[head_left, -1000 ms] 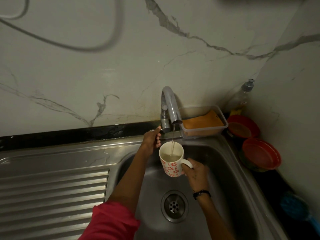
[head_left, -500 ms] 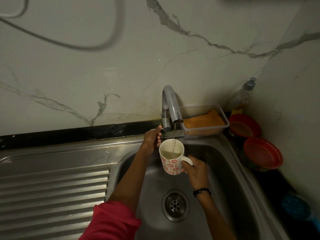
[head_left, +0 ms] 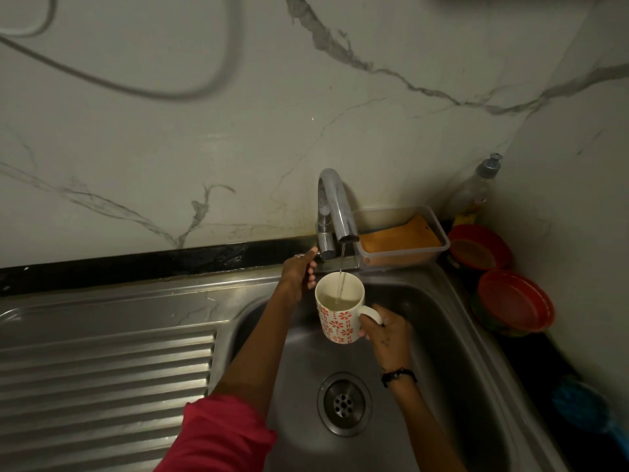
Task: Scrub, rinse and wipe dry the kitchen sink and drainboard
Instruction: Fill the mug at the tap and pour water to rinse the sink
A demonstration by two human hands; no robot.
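While the ribbed drainboard (head_left: 102, 379) is sitting off to the left, the steel sink (head_left: 442, 386) is taking up the middle, drain strainer (head_left: 343, 403) showing at the bottom. Left hand (head_left: 299, 275) is reaching up with fingers curled by the tap base; can't really tell if it's gripping the lever. Chrome tap (head_left: 335, 206) is running a thin stream into a white mug with red flowers (head_left: 338, 310), which the right hand (head_left: 386, 333) is gripping by the handle over the basin. Moving right, a clear tub with an orange sponge (head_left: 398, 238) is sitting beside the tap, then a soap bottle (head_left: 476, 190) and two red bowls (head_left: 514, 299) are crowding the corner.
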